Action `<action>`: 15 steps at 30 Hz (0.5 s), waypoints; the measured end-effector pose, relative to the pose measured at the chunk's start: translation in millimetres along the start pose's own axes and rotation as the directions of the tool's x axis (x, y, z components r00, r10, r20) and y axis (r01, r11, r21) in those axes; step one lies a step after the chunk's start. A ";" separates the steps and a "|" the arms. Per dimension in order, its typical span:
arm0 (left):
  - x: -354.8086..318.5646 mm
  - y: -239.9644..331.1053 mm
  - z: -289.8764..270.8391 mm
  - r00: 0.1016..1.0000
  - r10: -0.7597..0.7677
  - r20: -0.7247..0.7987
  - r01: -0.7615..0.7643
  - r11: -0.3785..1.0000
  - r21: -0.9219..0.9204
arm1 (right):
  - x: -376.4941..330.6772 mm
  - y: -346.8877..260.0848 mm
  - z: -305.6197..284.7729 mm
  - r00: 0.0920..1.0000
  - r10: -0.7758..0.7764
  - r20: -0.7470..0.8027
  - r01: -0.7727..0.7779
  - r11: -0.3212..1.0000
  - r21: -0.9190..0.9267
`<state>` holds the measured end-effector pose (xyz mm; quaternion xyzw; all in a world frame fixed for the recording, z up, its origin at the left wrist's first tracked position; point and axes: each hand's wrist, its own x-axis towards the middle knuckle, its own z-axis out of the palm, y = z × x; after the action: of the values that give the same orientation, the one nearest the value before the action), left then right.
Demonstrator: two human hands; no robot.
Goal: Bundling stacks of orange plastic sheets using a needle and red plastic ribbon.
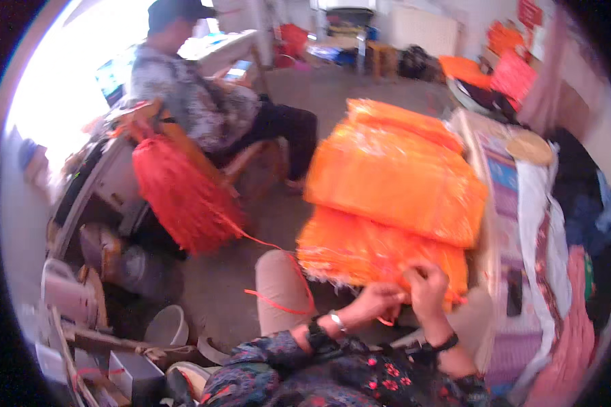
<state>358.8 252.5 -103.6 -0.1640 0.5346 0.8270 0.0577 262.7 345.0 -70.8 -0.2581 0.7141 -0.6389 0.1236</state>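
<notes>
My left hand (381,299) and my right hand (427,287) meet at the near edge of a stack of folded orange mesh bags (394,183). Both have their fingers pinched together on a thin red-orange cord (387,321), a loop of which hangs just below them. Another length of cord (288,311) lies over my left knee and runs up to a thick hanging bundle of red cords (180,193) at the left. The stack stands between my knees, in an upper and a lower block. Whether the cord passes around the bags is hidden.
A person (190,88) sits at the far left holding a phone (237,70). On my right stands a long bench (512,264) with a dark phone (514,293) and white cloth (538,203). Buckets (167,327) and boxes (134,380) crowd the lower left.
</notes>
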 end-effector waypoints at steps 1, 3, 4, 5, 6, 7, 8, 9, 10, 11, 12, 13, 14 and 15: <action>7.7 -6.9 2.1 0.999 -0.046 0.019 0.048 0.993 -0.104 | -6.0 0.7 -7.3 1.000 0.011 0.020 -0.010 1.000 -0.018; 22.0 -31.7 -7.5 0.989 0.073 0.128 -0.030 0.949 -0.314 | -19.2 25.6 -10.2 0.987 -0.159 -0.023 0.159 0.987 -0.036; 22.0 -34.3 -6.6 0.988 0.070 0.136 -0.004 0.901 -0.435 | -25.4 30.1 -5.6 0.985 -0.172 -0.003 0.172 0.985 -0.016; 21.2 -35.4 -8.2 0.986 0.069 0.149 0.024 0.837 -0.547 | -30.0 32.4 -1.3 0.995 -0.092 0.046 0.081 0.976 0.200; 20.1 -34.9 -10.0 0.986 0.072 0.151 0.031 0.809 -0.587 | -33.8 35.3 -0.7 0.994 -0.017 0.110 -0.027 0.920 0.390; 19.1 -34.2 -11.2 0.987 0.077 0.140 0.020 0.810 -0.586 | -37.4 40.1 0.3 0.993 -0.023 0.119 -0.026 0.918 0.396; 17.9 -33.6 -11.1 0.993 0.059 0.104 0.019 0.777 -0.629 | -40.5 45.3 1.4 0.989 0.018 0.146 -0.076 0.910 0.407; 17.4 -32.5 -10.3 0.997 0.040 0.070 0.018 0.740 -0.672 | -40.7 46.9 2.0 0.983 0.058 0.173 -0.126 0.902 0.413; 19.2 -35.8 -11.9 0.997 0.043 0.066 0.012 0.740 -0.672 | -41.4 37.7 3.7 0.979 0.092 0.180 -0.163 0.886 0.435; 22.3 -42.2 -15.4 0.999 0.015 0.032 0.010 0.759 -0.651 | -40.5 40.3 4.2 0.979 0.090 0.183 -0.163 0.885 0.435; 24.0 -43.4 -17.9 1.000 -0.013 0.000 0.011 0.778 -0.628 | -39.2 44.8 4.8 0.979 0.065 0.192 -0.143 0.892 0.428; 24.9 -43.9 -21.3 1.000 -0.013 0.001 0.010 0.780 -0.626 | -38.7 47.3 5.1 0.979 0.041 0.201 -0.124 0.899 0.420; 24.0 -44.1 -25.3 0.996 -0.054 -0.074 0.012 0.875 -0.484 | -39.5 46.3 5.4 0.979 0.040 0.199 -0.122 0.898 0.422; 19.9 -39.1 -27.6 0.985 -0.080 -0.156 0.024 0.943 -0.331 | -40.3 44.6 7.2 0.982 0.058 0.180 -0.119 0.927 0.355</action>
<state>356.5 242.5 -154.4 -0.2541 0.3882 0.8858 0.0065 290.6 362.3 -121.6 -0.2504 0.5816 -0.7301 0.2570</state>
